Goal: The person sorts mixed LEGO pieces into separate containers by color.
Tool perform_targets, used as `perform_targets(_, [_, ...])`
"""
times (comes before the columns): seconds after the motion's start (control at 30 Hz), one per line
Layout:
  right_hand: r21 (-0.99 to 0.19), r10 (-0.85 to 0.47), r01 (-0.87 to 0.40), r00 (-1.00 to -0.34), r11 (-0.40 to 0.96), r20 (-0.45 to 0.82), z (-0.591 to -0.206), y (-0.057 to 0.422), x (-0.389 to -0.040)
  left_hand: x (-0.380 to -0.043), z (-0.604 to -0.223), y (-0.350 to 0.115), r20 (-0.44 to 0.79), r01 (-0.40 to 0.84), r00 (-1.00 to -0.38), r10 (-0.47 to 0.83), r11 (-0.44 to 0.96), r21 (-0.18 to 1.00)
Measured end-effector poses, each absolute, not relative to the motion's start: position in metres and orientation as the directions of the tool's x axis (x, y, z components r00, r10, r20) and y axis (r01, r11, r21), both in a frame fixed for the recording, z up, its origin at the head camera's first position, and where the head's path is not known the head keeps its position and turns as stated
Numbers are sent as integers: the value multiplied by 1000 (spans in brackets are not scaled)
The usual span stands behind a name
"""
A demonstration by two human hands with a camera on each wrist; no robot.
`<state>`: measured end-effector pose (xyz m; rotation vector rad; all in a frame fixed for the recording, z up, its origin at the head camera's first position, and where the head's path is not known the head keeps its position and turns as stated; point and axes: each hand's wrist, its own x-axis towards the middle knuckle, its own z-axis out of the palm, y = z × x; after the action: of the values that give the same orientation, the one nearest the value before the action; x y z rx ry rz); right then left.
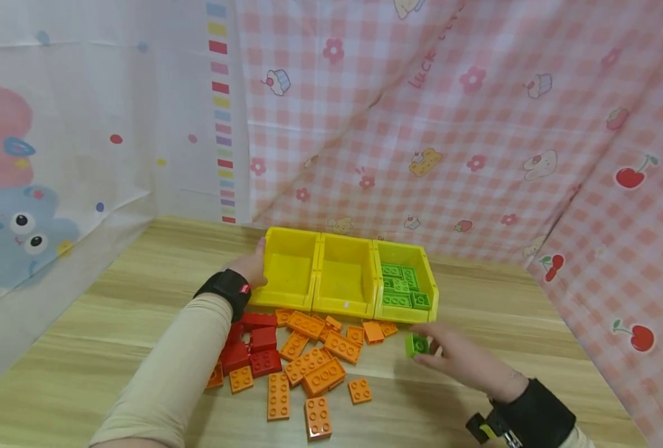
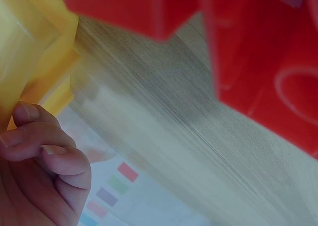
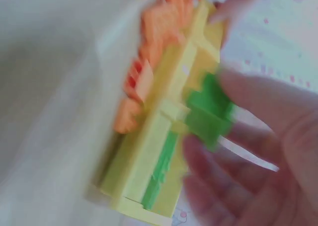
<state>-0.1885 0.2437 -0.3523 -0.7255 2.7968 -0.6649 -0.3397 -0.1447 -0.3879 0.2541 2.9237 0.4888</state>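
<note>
My right hand [image 1: 468, 359] pinches a green toy brick [image 1: 417, 345] between thumb and fingers, just in front of the right yellow bin [image 1: 433, 297]. The brick blurs in the right wrist view, where the hand [image 3: 268, 151] comes in from the right. My left hand [image 1: 249, 269] grips the outer side of the left yellow bin [image 1: 289, 270]; its fingers [image 2: 42, 136] show curled at the bin's edge in the left wrist view. Several green bricks [image 1: 401, 286] lie inside the right bin. No bricks show in the left bin or the middle yellow bin [image 1: 343, 280].
Orange bricks [image 1: 278, 395] lie scattered on the wooden table [image 1: 505, 311] in front of the bins. A cluster of red bricks [image 1: 264, 363] lies beside my left forearm. Printed cloths [image 1: 393, 124] hang behind and at both sides.
</note>
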Motion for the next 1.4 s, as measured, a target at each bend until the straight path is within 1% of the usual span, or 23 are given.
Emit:
perform_targets(0.07, [-461,-426,-390,-904,797,28,-346,238,-209,-340,-387,-146,-131,136,-973,190,931,339])
perform_targets(0.13, [-446,-359,-361,-929,819,93,-342,233,-229,-341,-387,-147,-126,130,-975,183,929,347])
perform_targets(0.2, [-422,-310,-333,-943,843,124,-342,229,-247,-341,-386,-147,-125,121,-977,174,930,348])
perform_targets(0.4, [-327,-263,-298,-954,897,147,-351,217,-291,-341,-384,-148,-143,103,-977,159,935,340])
perform_targets(0.47, [-312,-246,-283,-957,907,153,-355,213,-303,-339,-382,-148,-143,97,-978,152,939,330])
perform_targets(0.67, [-353,-204,-233,-972,906,117,-370,204,-332,-336,-382,-148,-126,103,-981,148,944,314])
perform_targets(0.83, [-357,-251,-259,-966,898,68,-379,203,-339,-341,-394,-144,-94,121,-983,157,943,311])
perform_targets(0.93, [-350,-274,-268,-961,897,35,-385,203,-338,-343,-400,-142,-104,114,-983,153,943,314])
perform_targets(1.13, [-373,-303,-269,-952,888,-37,-387,206,-336,-341,-395,-143,-108,100,-984,139,945,312])
perform_targets(1.17, [-377,-310,-278,-951,883,-24,-386,208,-334,-341,-394,-143,-113,98,-984,140,944,314])
perform_targets(1.23, [-368,-301,-298,-952,881,51,-383,216,-329,-342,-393,-143,-122,102,-982,147,943,317])
perform_targets(1.33, [-334,-233,-290,-952,897,201,-382,229,-321,-343,-391,-144,-131,95,-981,144,942,323])
perform_targets(1.4, [-312,-186,-261,-950,914,250,-386,236,-317,-343,-391,-145,-128,92,-982,139,943,319])
